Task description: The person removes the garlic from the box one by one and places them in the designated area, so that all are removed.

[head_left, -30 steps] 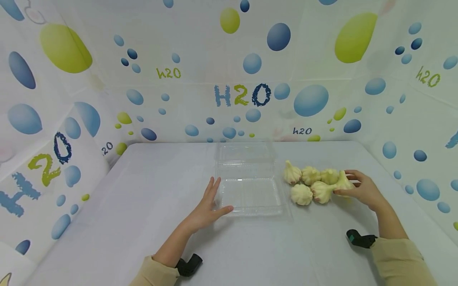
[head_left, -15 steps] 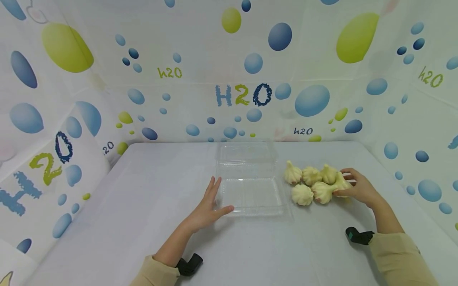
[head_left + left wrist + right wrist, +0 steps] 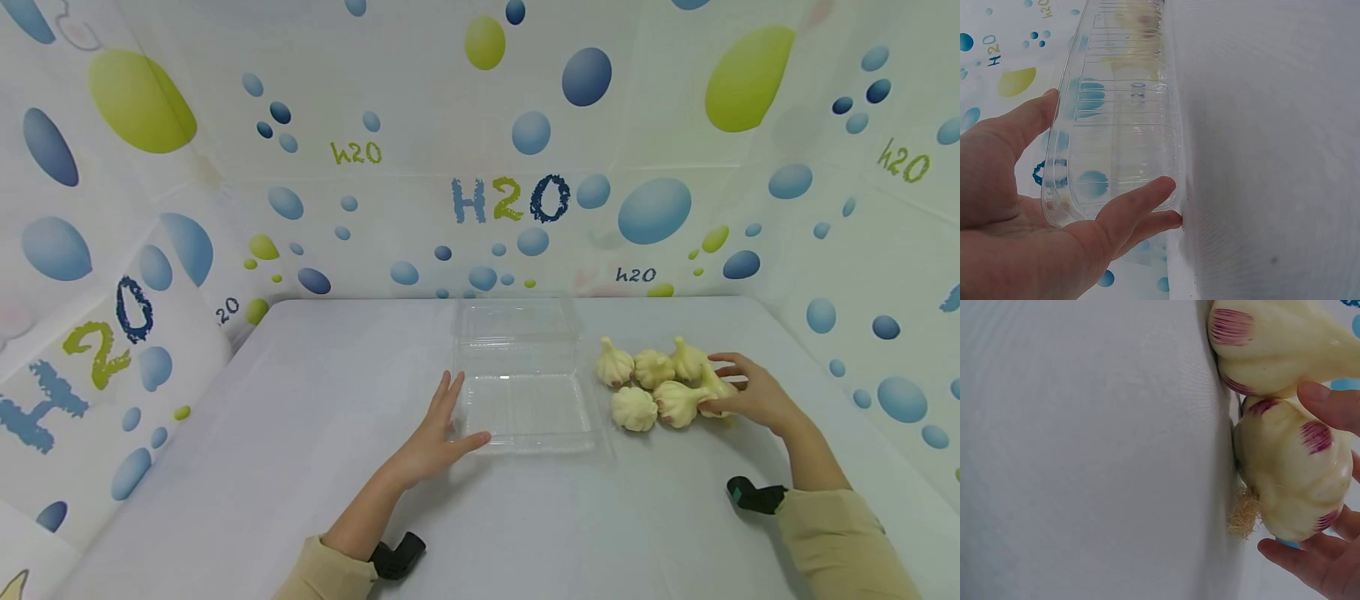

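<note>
A clear plastic clamshell box (image 3: 534,442) lies opened out on the table, its lid (image 3: 517,321) folded back behind the base. My left hand (image 3: 429,446) rests against the base's left end with fingers and thumb extended; the left wrist view shows the fingers along the box's wall (image 3: 1066,150). On the right, my right hand (image 3: 757,398) holds a garlic bulb (image 3: 1297,465) between thumb and fingers, its dry roots (image 3: 1244,512) near the tabletop. That bulb touches a neighbouring garlic bulb (image 3: 677,404). Several more garlic bulbs (image 3: 633,408) sit grouped just right of the box.
A white cloth covers the table (image 3: 300,392). Behind and beside it hangs a white curtain (image 3: 420,100) printed with blue and green drops. Black wrist-worn devices (image 3: 397,557) show below both hands.
The bulb at my right hand has shifted slightly left and tilted toward the others. A rear bulb has turned so its stem points up. The left hand stays on the box.
</note>
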`<state>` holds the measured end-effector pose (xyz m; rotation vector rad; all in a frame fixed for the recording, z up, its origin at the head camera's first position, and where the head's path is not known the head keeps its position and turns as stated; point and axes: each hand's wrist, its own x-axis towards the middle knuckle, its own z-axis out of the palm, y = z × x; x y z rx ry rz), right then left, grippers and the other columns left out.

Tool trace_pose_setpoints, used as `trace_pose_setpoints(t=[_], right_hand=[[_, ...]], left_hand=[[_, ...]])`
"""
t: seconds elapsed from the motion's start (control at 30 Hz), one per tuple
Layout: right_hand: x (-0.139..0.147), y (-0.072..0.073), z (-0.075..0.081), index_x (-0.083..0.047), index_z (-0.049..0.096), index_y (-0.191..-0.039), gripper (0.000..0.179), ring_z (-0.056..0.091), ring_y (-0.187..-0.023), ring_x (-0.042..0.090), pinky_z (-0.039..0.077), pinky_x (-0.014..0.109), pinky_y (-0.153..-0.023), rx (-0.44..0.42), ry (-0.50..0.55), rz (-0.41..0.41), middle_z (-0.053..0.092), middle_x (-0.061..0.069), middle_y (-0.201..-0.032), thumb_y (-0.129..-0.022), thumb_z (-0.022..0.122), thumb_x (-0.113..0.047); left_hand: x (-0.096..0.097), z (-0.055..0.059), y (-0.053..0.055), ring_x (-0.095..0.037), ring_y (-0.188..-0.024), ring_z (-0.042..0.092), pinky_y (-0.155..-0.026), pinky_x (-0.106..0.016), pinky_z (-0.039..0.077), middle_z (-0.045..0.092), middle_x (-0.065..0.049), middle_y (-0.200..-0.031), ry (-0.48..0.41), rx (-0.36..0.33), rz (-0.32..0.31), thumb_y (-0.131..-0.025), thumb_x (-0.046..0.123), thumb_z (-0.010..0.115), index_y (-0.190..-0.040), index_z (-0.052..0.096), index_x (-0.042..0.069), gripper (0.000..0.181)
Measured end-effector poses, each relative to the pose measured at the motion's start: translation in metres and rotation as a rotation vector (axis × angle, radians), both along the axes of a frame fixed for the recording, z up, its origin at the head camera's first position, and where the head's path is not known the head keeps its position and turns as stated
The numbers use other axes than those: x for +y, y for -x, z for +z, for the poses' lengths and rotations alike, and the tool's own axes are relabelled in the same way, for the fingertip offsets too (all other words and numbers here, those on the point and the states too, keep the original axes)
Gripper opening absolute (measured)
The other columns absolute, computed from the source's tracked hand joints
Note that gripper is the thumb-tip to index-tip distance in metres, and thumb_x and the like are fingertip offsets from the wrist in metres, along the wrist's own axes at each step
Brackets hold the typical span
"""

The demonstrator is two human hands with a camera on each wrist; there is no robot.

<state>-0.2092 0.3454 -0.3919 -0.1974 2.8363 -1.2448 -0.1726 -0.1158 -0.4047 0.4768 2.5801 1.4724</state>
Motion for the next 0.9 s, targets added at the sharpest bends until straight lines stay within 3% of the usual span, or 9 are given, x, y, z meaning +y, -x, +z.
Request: trace_pose_setpoints(t=[0.53,0.9], right_hand=[[0.007,-0.010,0.011,0.002,0.024,-0.140,0.079,0.036,-0.115,0.054,0.036,0.064,-0.085,0.076,-0.026,0.004,0.032,0.033,-0.134,-0.081,0.071,-0.023],[-0.001,-0.019,0.028,0.000,0.029,-0.139,0.075,0.036,-0.116,0.051,0.030,0.064,-0.089,0.162,-0.049,-0.015,0.038,0.031,-0.130,-0.081,0.070,-0.025]], left_hand=[[-0.002,0.004,-0.002,-0.036,-0.137,0.001,-0.099,-0.061,0.022,-0.010,-0.012,-0.152,0.007,0.016,-0.004,-0.082,0.033,0.068,-0.149,0.007,0.018,0.092],[-0.011,0.007,-0.003,-0.034,-0.137,0.002,-0.101,-0.057,0.024,-0.016,-0.005,-0.151,0.012,-0.004,-0.004,-0.082,0.039,0.067,-0.148,0.003,0.024,0.093]])
